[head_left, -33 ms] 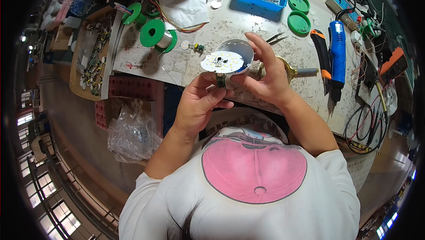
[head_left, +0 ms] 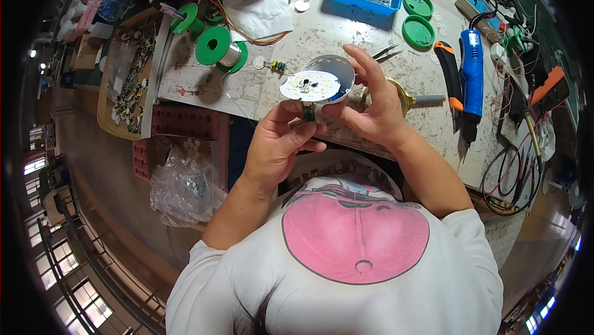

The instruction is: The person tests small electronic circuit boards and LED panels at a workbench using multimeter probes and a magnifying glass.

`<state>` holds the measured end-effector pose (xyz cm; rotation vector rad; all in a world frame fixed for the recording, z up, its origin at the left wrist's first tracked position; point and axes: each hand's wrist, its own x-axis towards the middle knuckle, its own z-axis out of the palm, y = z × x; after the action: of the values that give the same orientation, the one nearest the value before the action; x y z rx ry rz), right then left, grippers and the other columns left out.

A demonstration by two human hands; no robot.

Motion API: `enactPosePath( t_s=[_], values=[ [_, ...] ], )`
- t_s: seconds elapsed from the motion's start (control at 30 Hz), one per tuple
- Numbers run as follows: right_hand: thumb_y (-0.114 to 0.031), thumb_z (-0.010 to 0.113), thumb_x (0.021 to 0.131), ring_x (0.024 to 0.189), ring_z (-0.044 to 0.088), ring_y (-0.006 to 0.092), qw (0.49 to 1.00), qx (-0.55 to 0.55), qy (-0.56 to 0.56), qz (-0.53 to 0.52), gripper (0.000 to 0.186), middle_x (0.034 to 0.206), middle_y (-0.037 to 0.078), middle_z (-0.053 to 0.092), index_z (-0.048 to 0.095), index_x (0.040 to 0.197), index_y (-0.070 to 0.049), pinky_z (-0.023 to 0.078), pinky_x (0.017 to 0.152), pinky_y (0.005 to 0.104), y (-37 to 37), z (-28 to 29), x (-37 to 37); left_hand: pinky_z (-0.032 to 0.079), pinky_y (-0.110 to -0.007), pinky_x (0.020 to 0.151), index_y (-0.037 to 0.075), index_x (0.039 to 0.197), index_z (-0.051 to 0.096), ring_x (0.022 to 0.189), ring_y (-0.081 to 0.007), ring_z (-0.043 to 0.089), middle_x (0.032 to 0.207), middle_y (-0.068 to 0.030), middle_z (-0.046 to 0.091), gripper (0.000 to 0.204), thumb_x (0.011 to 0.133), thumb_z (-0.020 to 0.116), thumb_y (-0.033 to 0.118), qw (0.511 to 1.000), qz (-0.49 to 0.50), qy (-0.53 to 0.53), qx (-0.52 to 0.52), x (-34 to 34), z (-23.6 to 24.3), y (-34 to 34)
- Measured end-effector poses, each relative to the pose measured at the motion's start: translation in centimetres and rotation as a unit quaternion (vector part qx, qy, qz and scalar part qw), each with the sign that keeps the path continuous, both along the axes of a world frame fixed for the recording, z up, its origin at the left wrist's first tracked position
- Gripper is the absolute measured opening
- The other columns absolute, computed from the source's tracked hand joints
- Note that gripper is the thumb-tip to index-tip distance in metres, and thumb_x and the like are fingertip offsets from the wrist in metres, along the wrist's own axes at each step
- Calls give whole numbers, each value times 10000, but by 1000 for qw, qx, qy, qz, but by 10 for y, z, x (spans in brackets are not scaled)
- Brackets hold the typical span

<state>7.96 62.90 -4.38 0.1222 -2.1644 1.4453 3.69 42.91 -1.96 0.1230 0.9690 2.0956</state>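
Fingers of the left hand (head_left: 288, 137) pinch a small green circuit board (head_left: 308, 112) under a tilted white disc (head_left: 303, 89) speckled with yellow squares and black chips. It's just left of the grey cup (head_left: 339, 70), which the right hand's (head_left: 375, 106) fingers grasp, something blue inside. Well left of the cup, a tan tray (head_left: 105, 112) holds jumbled wired boards; beyond the cup, a blue bin (head_left: 356, 7) carries small silvery pieces.
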Motion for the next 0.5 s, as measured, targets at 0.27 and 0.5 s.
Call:
enactPosePath(
  t_s=[0.27,0.5],
  values=[
    [-190,827,675,883,644,257,1000,-9,0,3,881,1042,160,648,361,1417,-101,521,749,326,1,1,1,609,-278,646,53,1141,561,939,-198,662,1084,-97,630,293,868,631,-28,1000,8,5,-18,0,2,3],
    [-166,815,698,972,645,264,999,-7,-32,15,872,1099,167,638,334,1419,-68,507,836,350,1,1,0,600,-255,635,43,1146,559,927,-175,662,1075,-93,635,292,871,634,-18,999,13,13,-39,1,6,4]
  ],
)
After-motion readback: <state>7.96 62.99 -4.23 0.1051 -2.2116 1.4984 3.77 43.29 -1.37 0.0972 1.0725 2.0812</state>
